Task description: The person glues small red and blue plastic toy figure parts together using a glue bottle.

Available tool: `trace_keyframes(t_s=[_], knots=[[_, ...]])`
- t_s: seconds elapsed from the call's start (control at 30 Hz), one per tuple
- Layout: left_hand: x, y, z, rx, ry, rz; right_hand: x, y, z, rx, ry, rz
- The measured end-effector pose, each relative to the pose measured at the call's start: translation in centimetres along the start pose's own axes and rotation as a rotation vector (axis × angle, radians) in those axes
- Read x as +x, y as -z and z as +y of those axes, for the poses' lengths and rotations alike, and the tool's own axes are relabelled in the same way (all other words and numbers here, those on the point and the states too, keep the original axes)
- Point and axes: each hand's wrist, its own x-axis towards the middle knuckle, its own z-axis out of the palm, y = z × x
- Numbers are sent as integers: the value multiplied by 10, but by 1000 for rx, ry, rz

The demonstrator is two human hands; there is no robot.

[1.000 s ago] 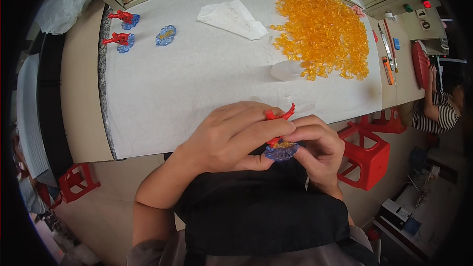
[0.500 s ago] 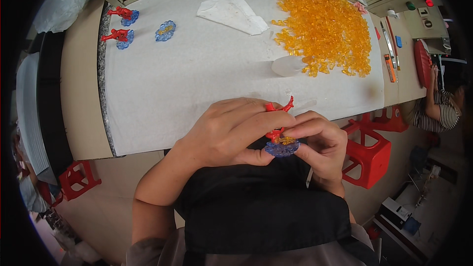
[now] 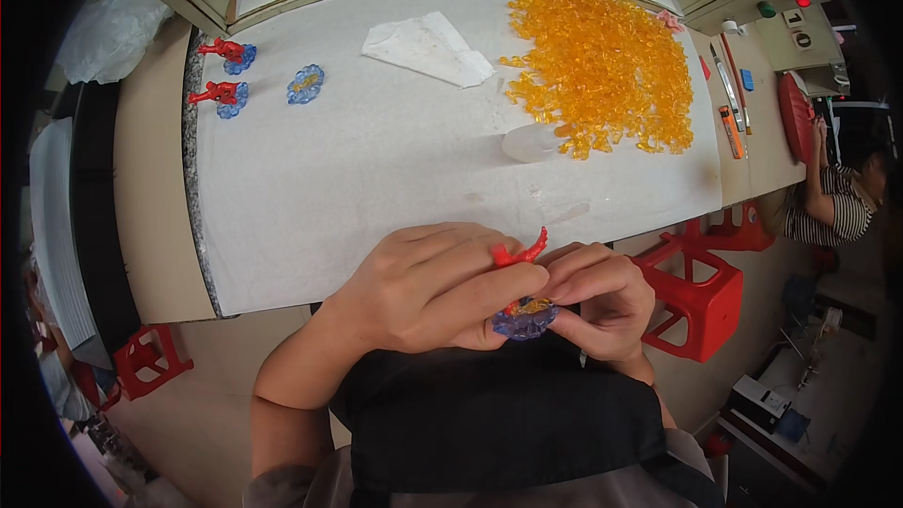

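Close in front of my body, my left hand [image 3: 423,287] is closed around a small red figurine [image 3: 529,250], whose one limb sticks up past the fingers. The figurine sits at a clear blue scalloped base [image 3: 523,325], which carries an amber piece [image 3: 536,307]. At the base's right edge, my right hand [image 3: 602,299] pinches with thumb and forefinger. Whether the right fingertips also press the amber piece is hidden. Both hands hover at the table's near edge, below a translucent white bottle [image 3: 530,144] lying on the paper.
A large heap of amber pieces [image 3: 611,71] covers the far right. Two red figurines on blue bases [image 3: 233,102] and another blue base [image 3: 306,85] stand far left. A folded white sheet [image 3: 428,49] lies between. An orange cutter [image 3: 730,132], red stools [image 3: 696,296] and another person [image 3: 832,198] are rightward.
My hands, the figurine and the base have shifted slightly down and left in the picture. The whole table view has tilted a little. Both hands keep their grip.
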Motion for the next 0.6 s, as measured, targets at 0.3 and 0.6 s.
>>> trace_keyframes(t_s=[0.3,0.6], knots=[[7,4,7,16,-108,19,3,0,2,-86,178,-78],[4,0,7,14,-135,59,5,1,1,-82,125,-175]])
